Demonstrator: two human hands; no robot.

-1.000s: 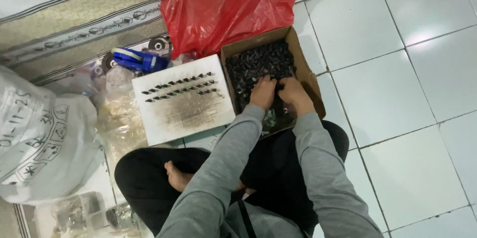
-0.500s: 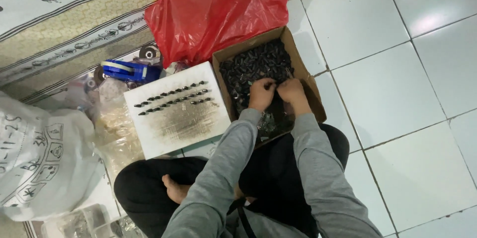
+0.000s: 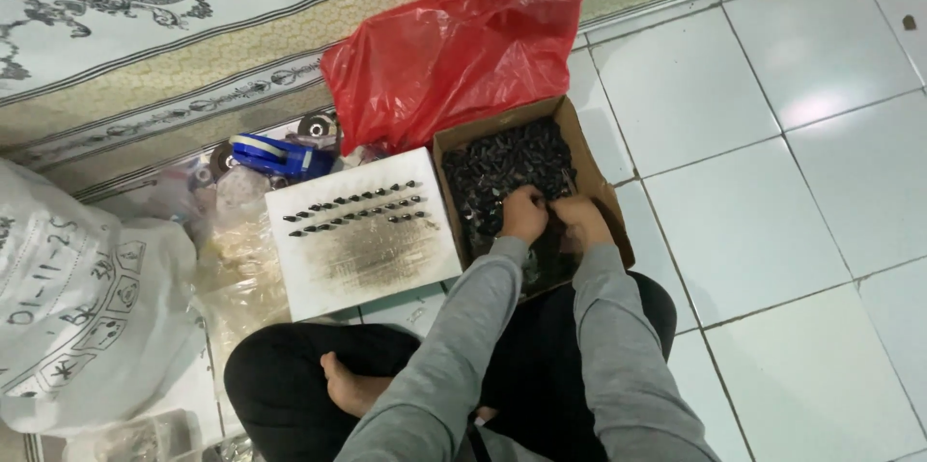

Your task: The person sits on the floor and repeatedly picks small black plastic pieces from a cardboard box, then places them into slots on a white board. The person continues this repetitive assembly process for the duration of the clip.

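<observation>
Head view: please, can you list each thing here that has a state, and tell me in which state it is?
Brown cardboard box: open, holding many small dark parts.
White flat board: lying flat, rows of small dark parts on it.
Red plastic bag: crumpled, lying behind the box.
Large white sack: full, lying on the floor.
Left hand: in the box, among the parts.
Right hand: in the box, beside the left hand.

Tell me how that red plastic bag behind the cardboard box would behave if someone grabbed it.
The red plastic bag looks thin and crumpled, so it would probably fold and sag, not hold its shape. Its bulging sides suggest something inside, so perhaps not weightless. The glossy film might slip in a loose grip.
</observation>
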